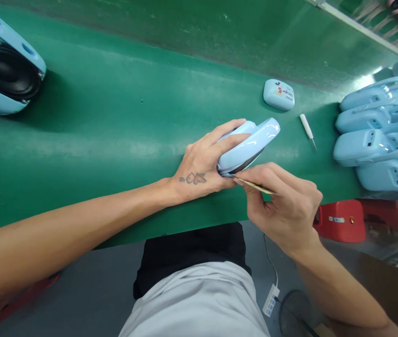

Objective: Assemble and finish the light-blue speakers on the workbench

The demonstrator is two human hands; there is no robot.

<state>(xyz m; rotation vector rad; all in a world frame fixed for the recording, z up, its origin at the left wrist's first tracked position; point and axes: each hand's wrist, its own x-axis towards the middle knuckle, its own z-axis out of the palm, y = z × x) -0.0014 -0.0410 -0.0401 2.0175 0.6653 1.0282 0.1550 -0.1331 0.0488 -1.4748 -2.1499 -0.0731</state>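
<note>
My left hand (202, 164) is wrapped round a glossy light blue plastic housing (251, 145) with a rounded loop on top and a dark strip along one side. It rests tilted on the green table (107, 117). Between thumb and fingertips, my right hand (283, 201) pinches a thin yellowish tool (257, 187), its kind unclear. The tool's tip meets the housing's lower edge beside my left thumb; the exact contact is too small to make out. Beyond the hands lie a light blue oval case (279, 94) with a printed cartoon figure and a white-handled screwdriver (307, 131).
Several light blue housings (364, 145) are lined up at the table's right end. A light blue speaker (9, 70) with a black cone stands at the far left. Off the right front edge are a red stool (342, 222) and a white power strip (271, 300) on the floor.
</note>
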